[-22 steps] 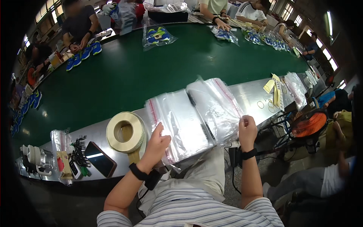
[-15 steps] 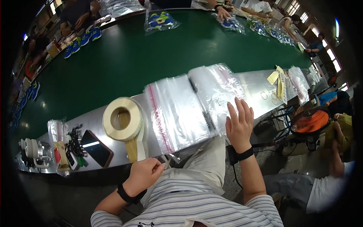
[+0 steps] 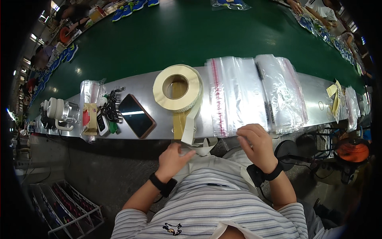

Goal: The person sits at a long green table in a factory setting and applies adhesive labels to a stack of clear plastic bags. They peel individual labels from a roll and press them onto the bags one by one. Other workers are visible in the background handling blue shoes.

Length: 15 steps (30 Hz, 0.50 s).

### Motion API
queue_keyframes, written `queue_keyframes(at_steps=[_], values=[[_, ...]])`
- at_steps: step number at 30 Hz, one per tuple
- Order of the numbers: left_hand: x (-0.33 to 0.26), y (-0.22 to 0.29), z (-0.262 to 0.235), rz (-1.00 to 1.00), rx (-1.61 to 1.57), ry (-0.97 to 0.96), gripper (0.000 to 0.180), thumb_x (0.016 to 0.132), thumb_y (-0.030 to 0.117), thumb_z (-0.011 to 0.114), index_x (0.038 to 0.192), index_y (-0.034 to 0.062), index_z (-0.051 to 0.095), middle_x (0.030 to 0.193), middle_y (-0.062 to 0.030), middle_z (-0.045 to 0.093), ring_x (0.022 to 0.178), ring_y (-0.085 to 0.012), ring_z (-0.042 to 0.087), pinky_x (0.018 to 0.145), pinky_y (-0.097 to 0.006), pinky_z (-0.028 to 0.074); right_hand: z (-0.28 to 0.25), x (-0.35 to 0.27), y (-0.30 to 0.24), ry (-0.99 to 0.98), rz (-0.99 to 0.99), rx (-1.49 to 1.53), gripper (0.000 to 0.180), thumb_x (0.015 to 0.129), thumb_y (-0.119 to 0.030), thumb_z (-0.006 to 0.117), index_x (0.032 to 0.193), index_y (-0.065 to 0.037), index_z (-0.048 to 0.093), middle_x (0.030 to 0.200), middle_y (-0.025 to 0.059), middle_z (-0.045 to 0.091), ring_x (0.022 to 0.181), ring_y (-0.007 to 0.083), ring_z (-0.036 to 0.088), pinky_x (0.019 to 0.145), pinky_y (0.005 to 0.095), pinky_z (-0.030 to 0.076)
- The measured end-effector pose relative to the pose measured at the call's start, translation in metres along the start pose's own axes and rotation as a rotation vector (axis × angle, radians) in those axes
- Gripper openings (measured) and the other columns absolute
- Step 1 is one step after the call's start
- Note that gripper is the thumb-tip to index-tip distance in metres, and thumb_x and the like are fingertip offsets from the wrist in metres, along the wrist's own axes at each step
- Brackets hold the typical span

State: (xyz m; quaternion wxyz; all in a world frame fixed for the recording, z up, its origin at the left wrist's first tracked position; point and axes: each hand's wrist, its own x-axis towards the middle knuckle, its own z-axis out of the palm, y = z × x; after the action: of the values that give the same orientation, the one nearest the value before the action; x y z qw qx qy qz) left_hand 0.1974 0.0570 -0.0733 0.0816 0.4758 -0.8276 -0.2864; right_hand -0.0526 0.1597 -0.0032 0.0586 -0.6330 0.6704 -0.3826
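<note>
My left hand (image 3: pixel 173 160) hovers just off the table's front edge, thumb apart from its bent fingers, with nothing visible in it. Beside it hangs the pale loose end (image 3: pixel 188 129) of a label strip, which comes off a thick cream roll of labels (image 3: pixel 166 99). White strip (image 3: pixel 204 148) also loops below the edge there. My right hand (image 3: pixel 258 146) is at the front edge of the clear plastic bags, fingers loosely bent and thumb apart. The bags lie in two overlapping stacks, a left stack (image 3: pixel 240 95) with a red-pink seal line and a right stack (image 3: pixel 284 95).
Left of the roll lie a phone (image 3: pixel 137 116), black cables (image 3: pixel 111 107), a small box (image 3: pixel 90 119) and a clear jug (image 3: pixel 65 111). Beyond the metal ledge runs a green belt (image 3: pixel 167 36), with blue shoes (image 3: pixel 137 5) at its far side. An orange fan (image 3: pixel 352 152) stands right.
The view has swung so the table things sit farther right in it. My right hand has drawn back from the bags' surface to their front edge. My left thumb and fingers have parted.
</note>
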Motion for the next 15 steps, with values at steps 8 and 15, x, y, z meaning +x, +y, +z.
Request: queue_keyframes(at_steps=[8,15], values=[[0.011,-0.019,0.027,-0.209,-0.695,-0.380,0.028,0.086,0.022,0.061,0.101,-0.0022,0.063,0.099,-0.0140,0.063,0.089,-0.0243,0.062,0.073,-0.033,0.047,0.010,-0.006,-0.014,-0.434,0.086,0.222,0.017,0.082,-0.011,0.065,0.097,-0.003,0.063,0.096,0.0116,0.064,0.089,0.0303,0.063,0.075,0.0354,0.051],[0.007,0.004,0.006,-0.147,-0.976,-0.669,0.025,0.087,0.007,0.056,0.110,-0.0001,0.062,0.102,-0.0052,0.060,0.090,-0.0110,0.056,0.079,-0.026,0.045,0.031,-0.002,-0.023,-0.464,0.091,0.380,0.018,0.086,-0.012,0.061,0.100,-0.001,0.062,0.094,0.0142,0.062,0.085,0.0293,0.063,0.075,0.0336,0.050]])
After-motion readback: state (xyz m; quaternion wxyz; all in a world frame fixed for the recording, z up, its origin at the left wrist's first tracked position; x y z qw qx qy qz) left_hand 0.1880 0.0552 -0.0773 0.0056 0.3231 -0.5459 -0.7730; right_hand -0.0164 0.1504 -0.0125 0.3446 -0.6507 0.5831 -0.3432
